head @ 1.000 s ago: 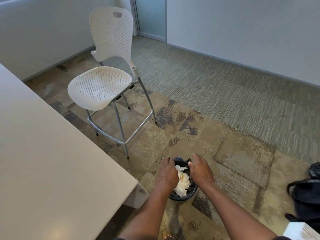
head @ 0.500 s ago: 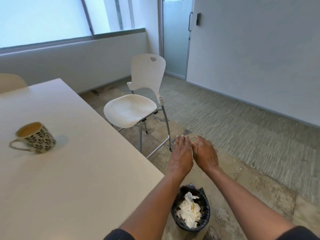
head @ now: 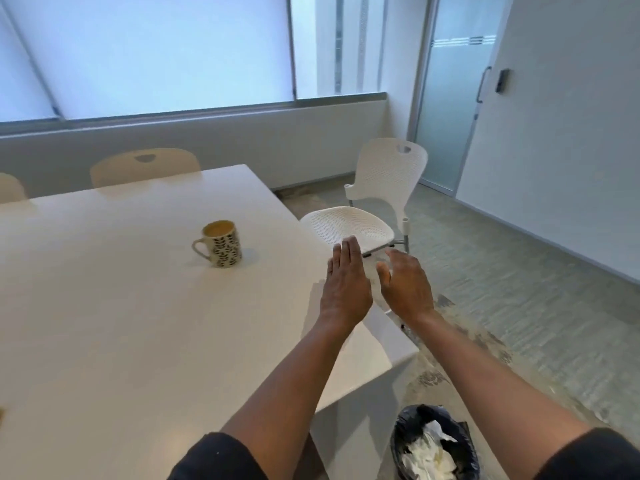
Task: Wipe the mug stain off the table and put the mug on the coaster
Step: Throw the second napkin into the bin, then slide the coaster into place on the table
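Head cam looked down over the white table [head: 104, 341], using the mug [head: 219, 243] as the reference point. Left of the mug and at the far table edge, two cream chair backs [head: 145, 166] poked up above the tabletop, one cut off by the frame edge. Mug itself stood upright on the bare tabletop, cream with a dark leaf print, handle pointing left, brownish liquid or residue visible inside; nothing touched it. Could not tell from this view whether any stain was on the surface around it, and no coaster showed near the mug. Right of the mug and nearer the camera, left hand [head: 346, 289] hovered over the table's right edge, palm down, fingers straight and close together, holding nothing. Just right of that, right hand [head: 407, 289] sat past the table edge over the floor, fingers relaxed and slightly spread, also empty; the two hands were near each other but apart. Further right and behind the mug, a white perforated chair [head: 381, 202] stood on the carpet. Right of the mug and close to the camera, a black-lined bin [head: 408, 434] on the floor by the table corner held crumpled white tissue [head: 429, 455]
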Tool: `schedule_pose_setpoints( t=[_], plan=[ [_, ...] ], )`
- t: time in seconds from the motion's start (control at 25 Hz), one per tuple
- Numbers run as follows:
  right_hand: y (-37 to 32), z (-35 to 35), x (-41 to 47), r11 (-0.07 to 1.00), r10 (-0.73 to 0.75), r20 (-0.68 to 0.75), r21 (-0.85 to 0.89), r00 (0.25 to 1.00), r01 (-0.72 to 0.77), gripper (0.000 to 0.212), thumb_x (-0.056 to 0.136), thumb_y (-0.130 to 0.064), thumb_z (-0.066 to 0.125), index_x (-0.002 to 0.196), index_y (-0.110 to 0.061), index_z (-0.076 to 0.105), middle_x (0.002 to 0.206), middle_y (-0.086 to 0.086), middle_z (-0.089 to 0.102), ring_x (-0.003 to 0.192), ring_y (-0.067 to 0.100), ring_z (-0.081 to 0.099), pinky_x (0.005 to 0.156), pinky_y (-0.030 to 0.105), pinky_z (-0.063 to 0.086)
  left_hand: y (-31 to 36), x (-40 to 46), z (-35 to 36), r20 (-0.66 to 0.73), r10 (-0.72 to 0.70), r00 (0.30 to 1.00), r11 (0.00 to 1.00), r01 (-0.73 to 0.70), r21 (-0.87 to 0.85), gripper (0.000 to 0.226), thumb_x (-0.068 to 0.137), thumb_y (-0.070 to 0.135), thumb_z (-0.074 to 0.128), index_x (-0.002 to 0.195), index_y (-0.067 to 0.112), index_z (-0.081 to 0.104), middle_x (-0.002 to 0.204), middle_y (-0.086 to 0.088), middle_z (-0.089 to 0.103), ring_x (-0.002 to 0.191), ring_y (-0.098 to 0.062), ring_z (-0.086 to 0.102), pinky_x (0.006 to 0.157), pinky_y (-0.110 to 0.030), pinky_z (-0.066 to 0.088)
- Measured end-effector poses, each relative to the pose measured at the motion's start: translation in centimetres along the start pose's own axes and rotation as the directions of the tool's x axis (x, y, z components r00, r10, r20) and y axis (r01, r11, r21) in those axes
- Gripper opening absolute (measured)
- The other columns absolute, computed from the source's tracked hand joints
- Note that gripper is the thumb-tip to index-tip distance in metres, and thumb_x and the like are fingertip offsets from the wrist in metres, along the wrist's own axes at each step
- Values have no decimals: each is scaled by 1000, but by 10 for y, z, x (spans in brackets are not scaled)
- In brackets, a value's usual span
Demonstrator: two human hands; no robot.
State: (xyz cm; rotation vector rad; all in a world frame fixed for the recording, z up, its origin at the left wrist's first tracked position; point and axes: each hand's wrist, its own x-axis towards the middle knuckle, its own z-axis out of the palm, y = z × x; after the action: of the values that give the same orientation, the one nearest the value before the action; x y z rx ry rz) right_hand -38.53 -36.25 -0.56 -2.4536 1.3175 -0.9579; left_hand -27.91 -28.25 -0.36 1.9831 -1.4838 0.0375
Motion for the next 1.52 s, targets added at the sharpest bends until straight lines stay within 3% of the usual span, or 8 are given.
schedule_pose_setpoints(
  t=[0.28,0.44,0.76,1.32,1.52],
  plan=[
    [-129,53,-15,964,-247,111,125,963,232,48,99,-35,50,138,-7,52,136,15,59,130,32,50,110,44,38,-108,-54,-91,-149,-247,958,961,262,93,82,100,23,50,157,11,-8,167,-10,-5,154,-25,-4,120,-37,1],
    [-204,83,-38,919,-363,176,230,915,320,49,98,-34,52,139,-7,50,138,16,57,130,32,48,111,44,39,-164,-102,-147,-194,-395,898,904,418,94,85,98,21,51,156,10,-10,167,-11,-3,154,-26,-3,123,-41,5],
    [-329,131,-94,815,-552,278,377,786,440,50,99,-35,49,141,-8,47,140,14,55,135,29,43,113,42,35,-243,-199,-223,-309,-577,756,767,631,114,83,99,20,46,156,12,-13,167,-8,-9,153,-22,-8,121,-36,0],
    [-454,182,-188,673,-737,471,579,484,461,61,99,-43,48,150,-13,34,153,9,42,142,26,34,114,40,30,-305,-329,-306,-380,-774,506,475,861,179,77,101,25,42,157,8,-8,167,-14,-3,153,-32,-5,123,-41,3],
    [-463,195,-209,654,-756,526,586,390,478,81,91,-51,58,154,-14,24,157,11,35,144,30,30,115,44,29,-318,-362,-321,-407,-825,392,325,918,225,73,100,38,44,157,10,6,164,-14,12,150,-33,13,119,-54,13]
  ],
)
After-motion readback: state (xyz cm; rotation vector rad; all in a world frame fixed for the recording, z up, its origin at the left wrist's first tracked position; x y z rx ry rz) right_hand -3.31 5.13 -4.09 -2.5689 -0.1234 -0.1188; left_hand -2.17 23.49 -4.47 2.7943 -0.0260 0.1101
